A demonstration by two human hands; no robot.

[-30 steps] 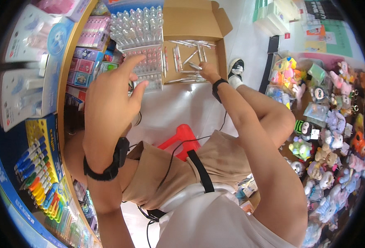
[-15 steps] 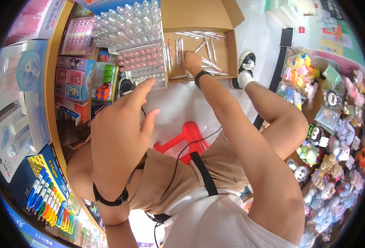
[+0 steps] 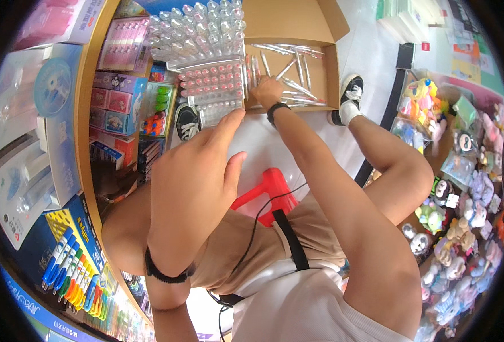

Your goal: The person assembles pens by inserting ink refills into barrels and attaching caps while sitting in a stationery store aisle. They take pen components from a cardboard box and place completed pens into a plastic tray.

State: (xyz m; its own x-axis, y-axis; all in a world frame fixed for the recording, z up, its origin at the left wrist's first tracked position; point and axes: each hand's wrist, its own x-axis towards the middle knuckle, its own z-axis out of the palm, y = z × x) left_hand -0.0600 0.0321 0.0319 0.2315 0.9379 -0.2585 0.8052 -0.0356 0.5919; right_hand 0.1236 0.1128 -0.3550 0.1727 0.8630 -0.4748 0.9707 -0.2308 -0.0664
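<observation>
The right hand (image 3: 267, 91) is reaching down into the near left part of a cardboard box (image 3: 333, 74), its fingers bunching among the slim pens (image 3: 300, 69); its fingertips are hiding, so whether it is pinching one I cannot tell. The left hand (image 3: 192, 188) is hovering nearer the body, well apart from the pens, its thumb and forefinger standing wide of each other. The pens are lying loose at crossing angles, straight, smooth and whitish, most of them beyond and to the right of the right hand. Against the box's left side, a clear plastic stepped rack (image 3: 213, 119) is holding rows of rounded, see-through tops, some pinkish. Farther out, glossy red plastic (image 3: 272, 182) is showing below the hands, and soft, fuzzy plush toys (image 3: 457, 245) are crowding the right.
</observation>
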